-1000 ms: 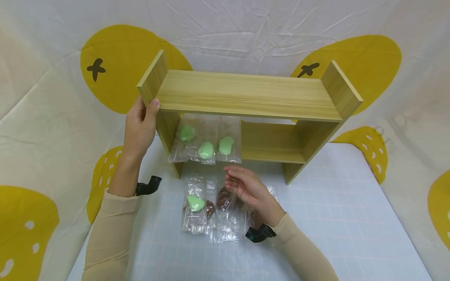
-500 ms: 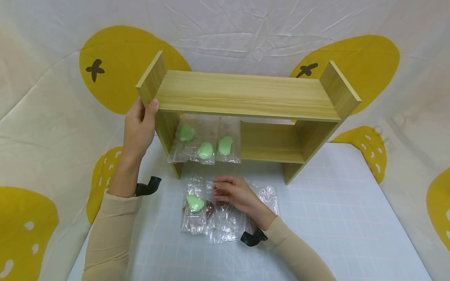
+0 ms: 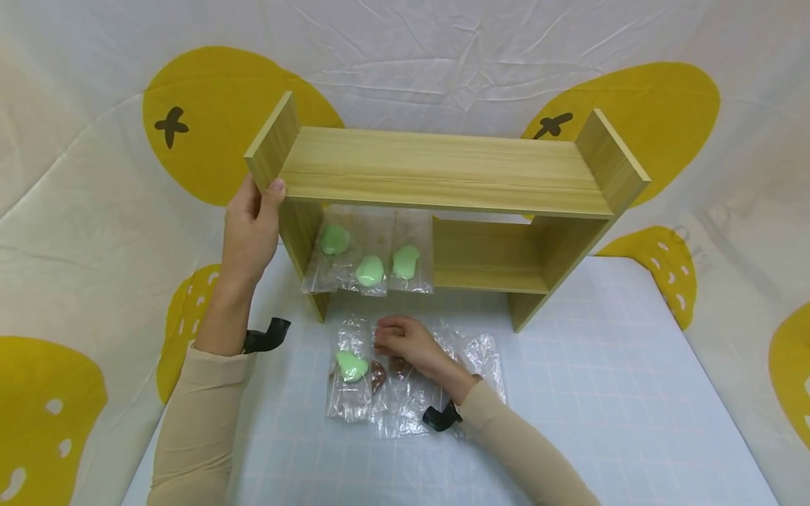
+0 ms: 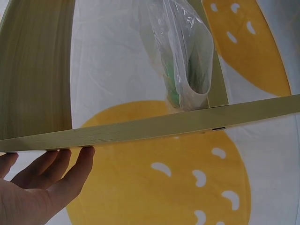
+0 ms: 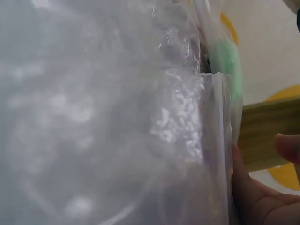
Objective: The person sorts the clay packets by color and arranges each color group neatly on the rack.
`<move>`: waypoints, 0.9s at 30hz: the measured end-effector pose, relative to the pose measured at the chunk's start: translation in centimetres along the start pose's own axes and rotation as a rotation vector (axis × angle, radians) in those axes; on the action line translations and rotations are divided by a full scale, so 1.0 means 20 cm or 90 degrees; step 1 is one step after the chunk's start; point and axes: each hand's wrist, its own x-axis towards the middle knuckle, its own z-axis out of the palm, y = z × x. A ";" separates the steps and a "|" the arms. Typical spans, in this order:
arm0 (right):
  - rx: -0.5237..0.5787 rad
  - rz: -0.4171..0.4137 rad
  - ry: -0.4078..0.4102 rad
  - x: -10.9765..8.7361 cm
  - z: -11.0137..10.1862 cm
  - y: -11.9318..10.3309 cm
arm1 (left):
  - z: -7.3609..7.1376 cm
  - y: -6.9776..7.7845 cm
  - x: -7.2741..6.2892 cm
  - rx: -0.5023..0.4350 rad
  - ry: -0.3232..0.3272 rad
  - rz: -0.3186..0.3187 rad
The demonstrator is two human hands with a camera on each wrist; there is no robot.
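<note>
My left hand (image 3: 249, 232) grips the left side panel of a wooden shelf (image 3: 443, 169), thumb on its front edge. In the left wrist view, several fingertips press the panel's outer face. My right hand (image 3: 411, 348) lies low over a spread of clear plastic bags (image 3: 405, 414) holding brown pieces (image 3: 377, 377). In the right wrist view, one fingertip (image 5: 236, 157) is right at a bag's edge, with the thumb apart from it. Left of that hand lies a bag with a green rounded piece (image 3: 351, 366). The right hand hides part of the bags.
On the shelf's middle board (image 3: 493, 277), several bags with green pieces (image 3: 370, 270) stand at the left, their lower edges at its front. A pale checked cloth (image 3: 607, 407) covers the table. A white curtain with yellow shapes (image 3: 240, 119) hangs behind.
My right hand has moved left and lower over the bags, away from the shelf's front, uncovering more bag at the right. The left hand keeps its grip on the shelf.
</note>
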 end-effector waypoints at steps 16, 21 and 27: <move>-0.150 0.028 0.032 0.11 0.07 0.00 | 0.00 0.00 0.00 -0.003 0.000 0.004; -0.166 0.033 0.040 0.11 0.08 0.00 | 0.00 0.00 0.01 -0.005 -0.002 0.006; -0.132 0.035 0.045 0.11 0.11 0.00 | 0.00 -0.01 0.00 -0.016 -0.002 0.006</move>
